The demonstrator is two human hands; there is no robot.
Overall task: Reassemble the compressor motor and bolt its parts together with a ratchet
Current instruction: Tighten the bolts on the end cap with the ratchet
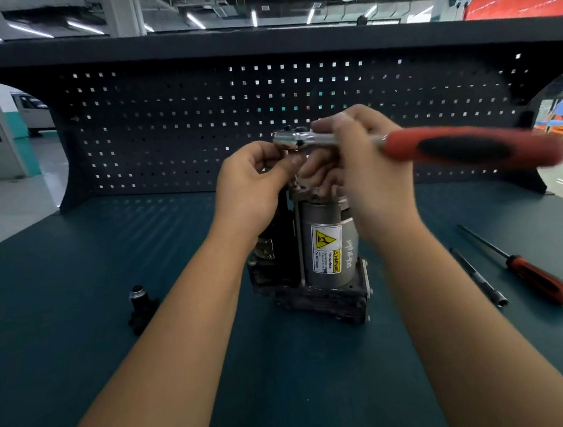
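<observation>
Gripping the ratchet (404, 146) by its metal shank, just behind the head, the right hand (365, 170) held the tool level above the motor (327, 243). The red-and-black handle projected to the right and was blurred. The left hand (253, 181) had its fingers curled and pinched a slim vertical stem (290, 159) directly below the ratchet head. Blur hid what the stem was.

Both hands covered the top of the motor and blocked the view of its upper plate. On the bench (112, 333), a small black part (139, 309) stood to the left, well apart from the motor. To the right lay a thin metal bar (478, 277) and, just beside it, a screwdriver (540, 278) with a red-and-black handle. A dark pegboard (162, 128) rose behind the bench.

The motor stood upright at the bench centre. Its silver cylindrical body sat on a dark, worn block base. A white and yellow warning label (326, 250) faced the camera. A long thin rod ran vertically along the left side of the cylinder.
</observation>
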